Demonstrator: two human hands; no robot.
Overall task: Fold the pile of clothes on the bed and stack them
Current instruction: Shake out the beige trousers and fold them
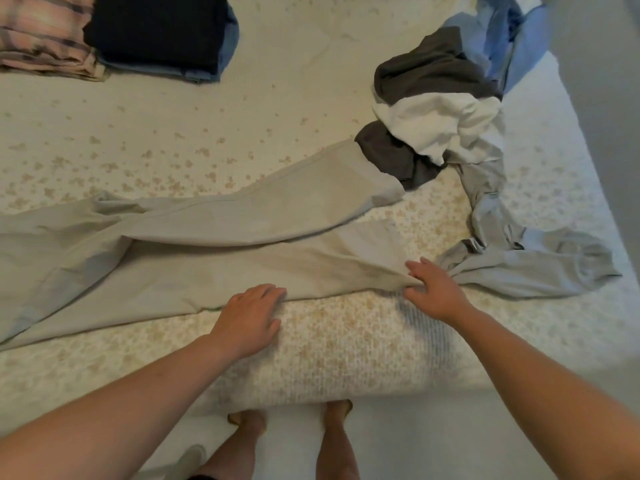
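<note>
Trousers, pale beige, are spread lengthwise across the near side of the bed, the two legs lying apart and not yet matched. The left hand is laid flat and open on the near edge of the trousers, nothing gripped, only pressed down. The right hand is closed in a pinch on the cuff of the nearer leg, the cloth bunched between thumb and fingers. Beyond that cuff, the unfolded pile is heaped, and a grey garment trails from it right up to the trousers. Far behind the trousers, the folded stack is waiting. Probably the legs should be laid one on the other first: seams lined up, wrinkles smoothed outward with the flat palm, the cuff kept taut and clear of the grey garment before anything is doubled over.
</note>
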